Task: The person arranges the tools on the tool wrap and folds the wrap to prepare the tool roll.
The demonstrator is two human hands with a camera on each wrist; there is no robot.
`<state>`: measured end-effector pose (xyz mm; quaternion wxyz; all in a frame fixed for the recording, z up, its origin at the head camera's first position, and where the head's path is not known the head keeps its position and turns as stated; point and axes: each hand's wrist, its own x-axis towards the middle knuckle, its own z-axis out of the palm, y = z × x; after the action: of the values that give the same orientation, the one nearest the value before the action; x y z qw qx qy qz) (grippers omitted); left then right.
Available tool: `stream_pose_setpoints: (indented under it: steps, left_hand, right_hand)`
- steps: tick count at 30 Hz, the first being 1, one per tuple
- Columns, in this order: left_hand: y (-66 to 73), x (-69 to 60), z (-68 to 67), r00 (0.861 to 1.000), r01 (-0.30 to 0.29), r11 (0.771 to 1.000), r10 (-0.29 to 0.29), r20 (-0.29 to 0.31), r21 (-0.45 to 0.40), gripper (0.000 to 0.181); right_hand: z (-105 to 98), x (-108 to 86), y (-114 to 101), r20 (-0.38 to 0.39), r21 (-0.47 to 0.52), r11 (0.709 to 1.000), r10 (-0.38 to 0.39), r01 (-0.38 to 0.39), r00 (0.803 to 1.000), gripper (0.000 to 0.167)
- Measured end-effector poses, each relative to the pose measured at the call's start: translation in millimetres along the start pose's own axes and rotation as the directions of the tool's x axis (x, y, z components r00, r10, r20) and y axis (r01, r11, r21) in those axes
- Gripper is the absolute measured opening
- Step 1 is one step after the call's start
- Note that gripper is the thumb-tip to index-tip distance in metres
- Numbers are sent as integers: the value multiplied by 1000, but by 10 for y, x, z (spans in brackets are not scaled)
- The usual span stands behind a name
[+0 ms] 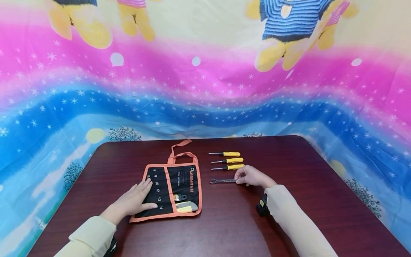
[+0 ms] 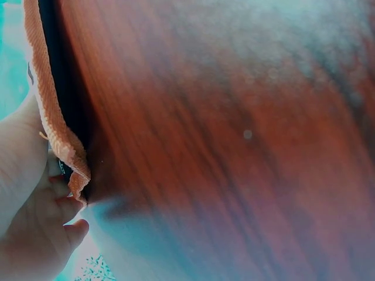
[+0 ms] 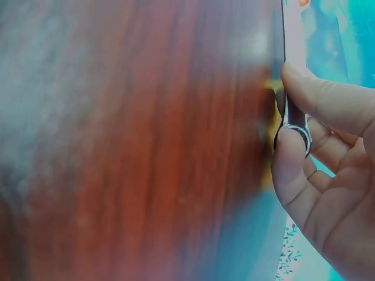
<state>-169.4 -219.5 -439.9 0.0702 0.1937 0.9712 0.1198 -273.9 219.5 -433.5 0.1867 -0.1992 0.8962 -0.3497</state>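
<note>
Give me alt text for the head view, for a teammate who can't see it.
A person's right hand pinches a silver metal wrench near three yellow-handled screwdrivers on a dark reddish-brown table. The left hand rests on a flat black fabric tool pouch with orange trim, which holds a yellow utility knife.

printed cloth [image 1: 192,82] around a table [image 1: 231,228] suggests a makeshift studio.

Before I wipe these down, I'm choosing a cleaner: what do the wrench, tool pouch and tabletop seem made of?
Wrench: probably steel, polished, judging by its silvery shine. Tool pouch: likely matt black cloth; its orange edging shows a ribbed weave in the left wrist view. Tabletop: glossy wood or wood-look laminate, with streaky grain and reflections.
</note>
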Motion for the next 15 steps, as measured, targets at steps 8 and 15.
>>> stream_pose_setpoints:
  steps: [8,15]
  left_hand:
    - [5,5,3,1000,6,1000,-6,5,-7,89]
    - [5,5,-6,1000,12,1000,-12,9,-2,88]
  right_hand:
    - [-2,7,-24,16,-12,999,-37,37,999,8]
    - [1,23,-137,7,-1,997,-77,77,997,8]
